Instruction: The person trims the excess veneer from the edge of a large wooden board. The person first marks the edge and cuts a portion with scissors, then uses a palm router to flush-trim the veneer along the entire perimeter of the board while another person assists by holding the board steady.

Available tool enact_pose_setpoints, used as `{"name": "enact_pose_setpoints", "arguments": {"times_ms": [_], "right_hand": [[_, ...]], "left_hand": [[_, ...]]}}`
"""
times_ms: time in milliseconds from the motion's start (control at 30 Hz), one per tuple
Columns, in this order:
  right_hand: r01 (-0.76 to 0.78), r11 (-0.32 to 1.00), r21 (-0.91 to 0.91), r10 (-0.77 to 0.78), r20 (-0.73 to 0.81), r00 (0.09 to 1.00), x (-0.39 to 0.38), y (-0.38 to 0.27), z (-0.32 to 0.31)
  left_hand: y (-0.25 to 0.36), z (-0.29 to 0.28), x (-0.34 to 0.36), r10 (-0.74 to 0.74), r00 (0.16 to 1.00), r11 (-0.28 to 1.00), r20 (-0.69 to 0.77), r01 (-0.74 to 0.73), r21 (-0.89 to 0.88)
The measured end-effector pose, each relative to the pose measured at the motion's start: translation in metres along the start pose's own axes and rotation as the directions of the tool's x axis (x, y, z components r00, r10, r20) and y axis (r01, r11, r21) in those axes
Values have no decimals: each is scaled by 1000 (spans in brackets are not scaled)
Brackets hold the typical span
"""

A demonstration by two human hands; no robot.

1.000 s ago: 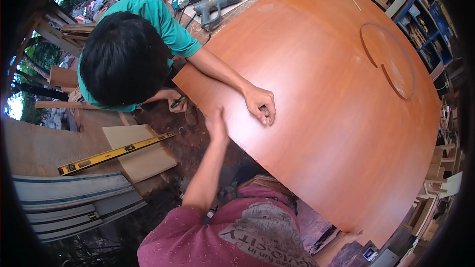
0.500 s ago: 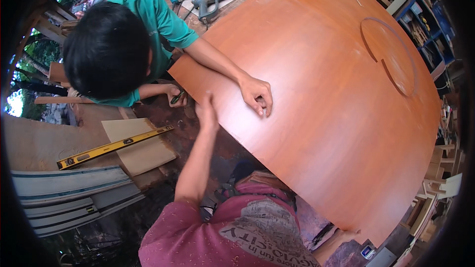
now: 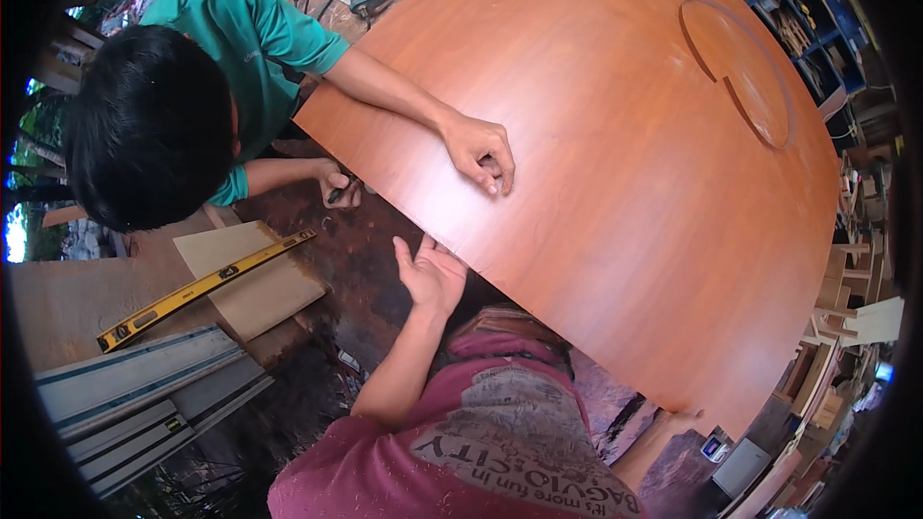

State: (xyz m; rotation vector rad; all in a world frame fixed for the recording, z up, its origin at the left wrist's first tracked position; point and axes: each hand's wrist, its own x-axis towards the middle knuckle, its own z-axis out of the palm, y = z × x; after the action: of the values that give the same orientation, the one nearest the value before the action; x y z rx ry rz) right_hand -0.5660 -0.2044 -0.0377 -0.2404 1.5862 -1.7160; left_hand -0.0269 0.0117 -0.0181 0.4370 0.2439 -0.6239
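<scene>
Lying palm-up, fingers parted, the left hand [image 3: 431, 275] is touching the brown panel [image 3: 596, 192]; at near right, the right hand [image 3: 681, 421] is touching it, grip unclear.

Right hand [image 3: 682, 419] partly hidden by brown panel [image 3: 596, 202], panel's top cut off

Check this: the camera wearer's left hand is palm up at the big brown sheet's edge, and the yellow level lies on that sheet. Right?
Not quite: the yellow level is not on the big brown sheet. The head view shows it lying across a pale board to the left. The left hand is palm up at the sheet's edge.
</scene>
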Motion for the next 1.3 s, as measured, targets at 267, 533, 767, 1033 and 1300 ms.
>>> {"name": "enact_pose_setpoints", "arguments": {"times_ms": [267, 533, 767, 1033, 1300], "right_hand": [[63, 996, -65, -57, 92, 994, 1, -6, 1], [-118, 993, -22, 120, 229, 966, -44, -22, 13], [105, 945, -310, -151, -129, 980, -24, -11, 7], [136, 870, -473, -248, -183, 951, 39, 1, -29], [120, 954, -276, -168, -158, 973, 58, 3, -32]], "left_hand": [[-39, 5, 5, 151, 953, 985, -264, -123, 117], [-49, -34, -24, -133, 988, 990, 74, 129, 59], [-66, -10, -16, -18, 986, 996, -165, 33, 85], [-51, -15, -1, 51, 993, 993, -106, -40, 109], [-45, 2, 12, 168, 986, 983, -9, -167, 74]]}}
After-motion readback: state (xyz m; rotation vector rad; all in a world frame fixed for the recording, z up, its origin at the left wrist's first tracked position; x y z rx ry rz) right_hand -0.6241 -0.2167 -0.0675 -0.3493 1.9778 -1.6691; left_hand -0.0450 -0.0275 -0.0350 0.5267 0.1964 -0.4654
